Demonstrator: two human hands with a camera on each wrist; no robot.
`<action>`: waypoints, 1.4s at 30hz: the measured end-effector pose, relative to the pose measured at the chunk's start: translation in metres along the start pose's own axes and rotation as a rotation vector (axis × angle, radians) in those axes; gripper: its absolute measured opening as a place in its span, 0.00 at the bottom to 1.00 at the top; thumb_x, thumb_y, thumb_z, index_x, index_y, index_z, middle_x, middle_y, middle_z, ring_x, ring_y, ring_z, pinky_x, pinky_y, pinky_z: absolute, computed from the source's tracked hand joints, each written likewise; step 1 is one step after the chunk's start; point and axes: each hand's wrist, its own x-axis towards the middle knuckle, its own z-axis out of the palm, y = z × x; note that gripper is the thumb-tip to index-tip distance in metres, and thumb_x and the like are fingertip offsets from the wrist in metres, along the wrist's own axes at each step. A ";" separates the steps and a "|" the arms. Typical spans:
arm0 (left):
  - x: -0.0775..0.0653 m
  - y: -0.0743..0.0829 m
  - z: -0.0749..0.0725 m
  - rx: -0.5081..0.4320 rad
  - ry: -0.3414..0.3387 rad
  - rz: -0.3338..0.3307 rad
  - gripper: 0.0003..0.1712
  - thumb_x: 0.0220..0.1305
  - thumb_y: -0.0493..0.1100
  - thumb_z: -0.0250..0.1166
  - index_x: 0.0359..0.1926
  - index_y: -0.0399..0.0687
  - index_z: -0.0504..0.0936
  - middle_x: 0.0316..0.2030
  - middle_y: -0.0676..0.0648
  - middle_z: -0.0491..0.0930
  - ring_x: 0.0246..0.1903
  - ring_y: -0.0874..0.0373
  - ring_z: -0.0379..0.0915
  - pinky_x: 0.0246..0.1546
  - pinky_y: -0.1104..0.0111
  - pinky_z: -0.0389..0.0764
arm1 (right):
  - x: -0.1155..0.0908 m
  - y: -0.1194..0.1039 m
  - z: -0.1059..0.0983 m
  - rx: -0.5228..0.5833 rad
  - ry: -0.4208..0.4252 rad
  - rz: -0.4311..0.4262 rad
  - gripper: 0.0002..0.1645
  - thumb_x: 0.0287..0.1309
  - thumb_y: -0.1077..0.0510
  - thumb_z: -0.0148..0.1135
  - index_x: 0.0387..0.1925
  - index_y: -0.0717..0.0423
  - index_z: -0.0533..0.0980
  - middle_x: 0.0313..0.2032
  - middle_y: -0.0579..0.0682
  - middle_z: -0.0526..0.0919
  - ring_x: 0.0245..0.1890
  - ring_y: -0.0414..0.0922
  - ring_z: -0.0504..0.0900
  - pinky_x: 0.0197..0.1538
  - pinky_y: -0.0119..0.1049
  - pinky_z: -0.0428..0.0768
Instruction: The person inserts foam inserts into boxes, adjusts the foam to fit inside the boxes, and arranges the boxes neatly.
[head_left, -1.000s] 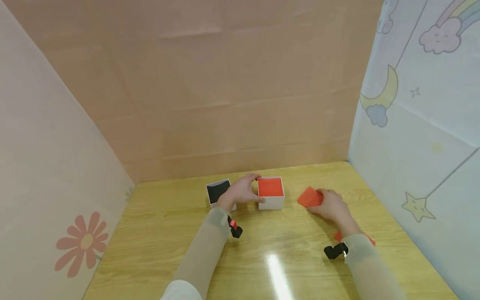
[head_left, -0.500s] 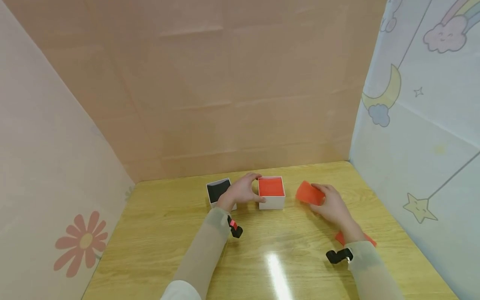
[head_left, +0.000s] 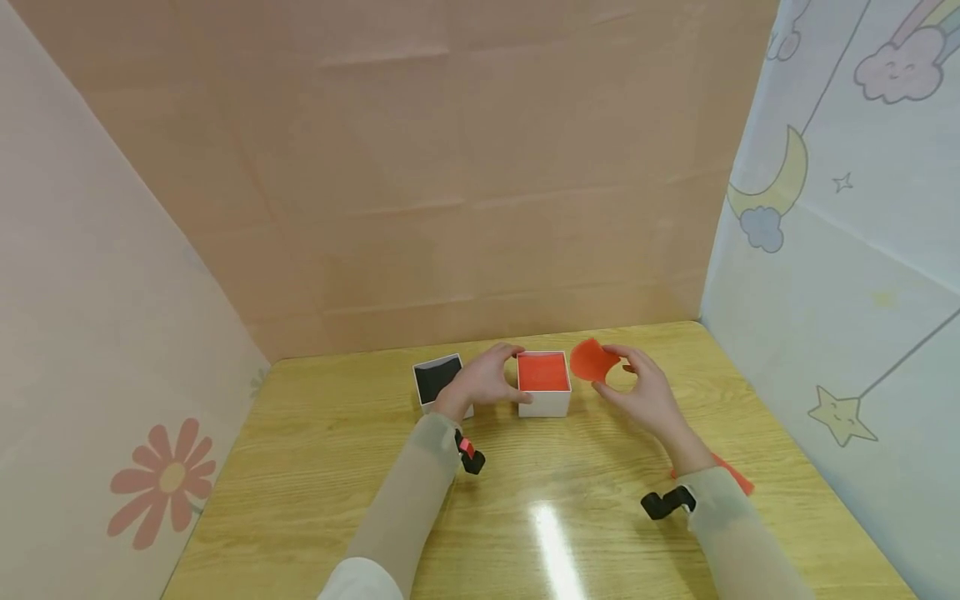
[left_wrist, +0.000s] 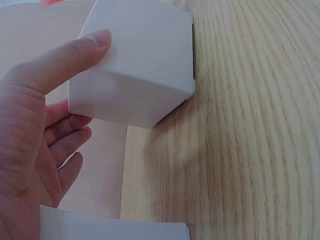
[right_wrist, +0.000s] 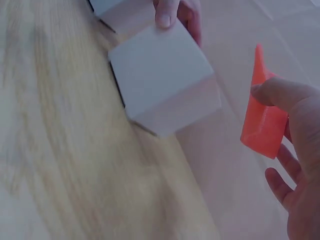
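My left hand [head_left: 480,379] grips a white square box [head_left: 543,406] from its left side, thumb on the near wall and fingers at the far rim. Red material [head_left: 543,372] shows inside that box. In the left wrist view the thumb presses flat on the box wall [left_wrist: 145,45]. Just right of the box, my right hand [head_left: 651,400] pinches a thin red sheet [head_left: 592,361] between thumb and fingers, raised above the table. The sheet bends in a curve, as the right wrist view shows on its red face [right_wrist: 261,122].
A second white box [head_left: 427,408] with a black inside stands to the left, partly behind my left hand. Another red sheet [head_left: 737,476] lies on the wooden table [head_left: 315,467], partly under my right forearm. A brown sheet wall [head_left: 480,183] rises at the table's back edge.
My right hand has lifted the red sheet off the table and carried it left and away from me, to beside the box. The left hand keeps its grip on the box.
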 end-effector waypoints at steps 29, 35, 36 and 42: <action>0.002 -0.002 0.002 0.008 0.027 0.023 0.57 0.53 0.67 0.82 0.79 0.58 0.69 0.72 0.53 0.73 0.66 0.50 0.74 0.64 0.47 0.78 | 0.064 -0.076 0.018 -0.453 -0.429 -0.196 0.42 0.61 0.57 0.78 0.75 0.55 0.74 0.64 0.59 0.83 0.56 0.59 0.85 0.53 0.56 0.86; 0.000 0.000 0.001 0.009 0.026 0.016 0.57 0.53 0.67 0.82 0.79 0.59 0.69 0.73 0.53 0.72 0.67 0.50 0.74 0.65 0.47 0.77 | 0.066 -0.086 0.025 -0.610 -0.453 -0.209 0.45 0.59 0.59 0.77 0.78 0.45 0.72 0.53 0.58 0.85 0.41 0.54 0.84 0.38 0.46 0.86; 0.000 0.000 0.001 0.011 0.025 0.015 0.57 0.53 0.67 0.82 0.79 0.59 0.69 0.73 0.54 0.72 0.67 0.50 0.74 0.65 0.47 0.77 | 0.067 -0.087 0.027 -0.638 -0.459 -0.211 0.45 0.58 0.59 0.77 0.77 0.44 0.73 0.51 0.58 0.85 0.40 0.54 0.84 0.37 0.46 0.85; 0.000 -0.001 0.002 0.022 0.026 0.023 0.58 0.53 0.69 0.82 0.81 0.60 0.68 0.73 0.54 0.72 0.67 0.50 0.74 0.65 0.49 0.77 | 0.069 -0.098 0.036 -0.734 -0.499 -0.200 0.43 0.57 0.60 0.79 0.74 0.40 0.76 0.49 0.57 0.85 0.43 0.54 0.85 0.39 0.51 0.86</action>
